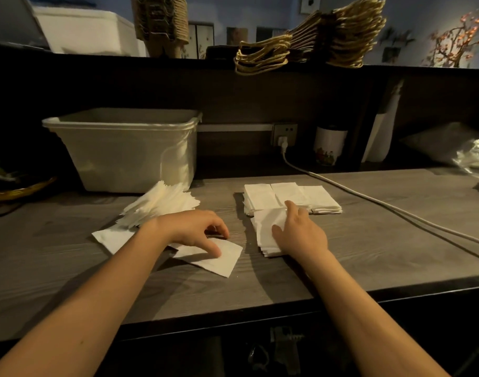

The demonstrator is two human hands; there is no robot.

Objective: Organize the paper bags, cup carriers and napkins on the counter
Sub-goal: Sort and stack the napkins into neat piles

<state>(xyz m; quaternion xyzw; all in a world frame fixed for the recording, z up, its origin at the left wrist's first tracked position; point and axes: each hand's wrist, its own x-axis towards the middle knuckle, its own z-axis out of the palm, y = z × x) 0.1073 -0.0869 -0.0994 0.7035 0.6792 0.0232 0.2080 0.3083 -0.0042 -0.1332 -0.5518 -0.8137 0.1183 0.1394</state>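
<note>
White napkins lie on the grey counter [369,254]. A messy fanned pile of napkins [162,204] sits left of centre. My left hand [194,229] has its fingers curled down on a single loose napkin [222,261] in front of that pile. Neat stacks of napkins [295,197] stand in a row at centre right. My right hand [300,232] rests flat on a nearer stack [265,235], pressing its top napkin. Brown paper bags with twine handles [328,39] lie stacked on the upper shelf.
A translucent plastic bin [124,151] stands at the back left. A white cable [382,208] runs from a wall socket [283,136] across the counter's right side. A white cup [329,145] and crumpled plastic wrap [475,156] sit at the back right. A basket [18,189] is far left.
</note>
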